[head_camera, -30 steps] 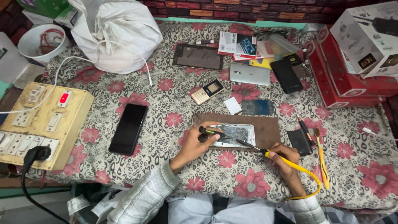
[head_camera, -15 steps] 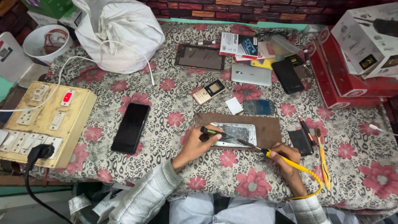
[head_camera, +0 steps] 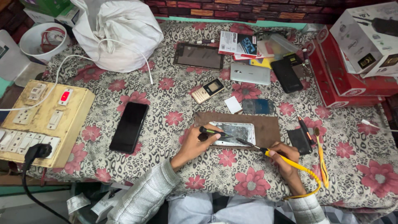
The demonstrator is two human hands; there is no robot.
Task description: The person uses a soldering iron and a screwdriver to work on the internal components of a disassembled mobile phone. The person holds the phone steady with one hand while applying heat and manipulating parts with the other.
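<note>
An opened phone (head_camera: 234, 133) lies face down on a brown board (head_camera: 265, 124) on the flowered cloth. My left hand (head_camera: 195, 143) rests at the board's left edge and holds a dark pair of tweezers (head_camera: 212, 132) with its tips on the phone. My right hand (head_camera: 284, 155) grips a yellow-handled soldering iron (head_camera: 269, 152), its metal tip pointing left onto the phone's lower edge. The iron's yellow cord (head_camera: 309, 178) loops back past my wrist.
A black phone (head_camera: 129, 127) lies left of the board, beside a yellow socket board (head_camera: 41, 120). A small gold keypad phone (head_camera: 208, 90), a tablet (head_camera: 199, 56), a silver phone (head_camera: 250, 74), a black phone (head_camera: 286, 75) lie behind. Tools (head_camera: 320, 155) lie right; red boxes (head_camera: 344, 79) and a white bag (head_camera: 118, 33) stand at the back.
Both hands hold their places on the phone. The camera view has shifted a little; nothing on the cloth has moved.
</note>
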